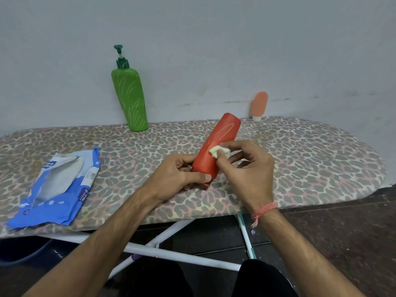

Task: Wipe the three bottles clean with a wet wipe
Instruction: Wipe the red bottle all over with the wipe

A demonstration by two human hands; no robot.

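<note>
A red bottle [216,144] leans tilted over the ironing board, its lower end gripped by my left hand [173,179]. My right hand [248,168] pinches a crumpled white wet wipe [220,151] and presses it against the red bottle's side, where pale scribble marks show. A tall green pump bottle [129,97] with yellowish scribbles stands upright at the back against the wall. A small orange tube [259,105] stands on its white cap at the back right, also by the wall.
The leopard-print ironing board [310,159] runs across the view, with its rounded end at the right. A torn blue and white wipes packet [57,187] lies at the left. White board legs [171,249] and my knees are below the front edge.
</note>
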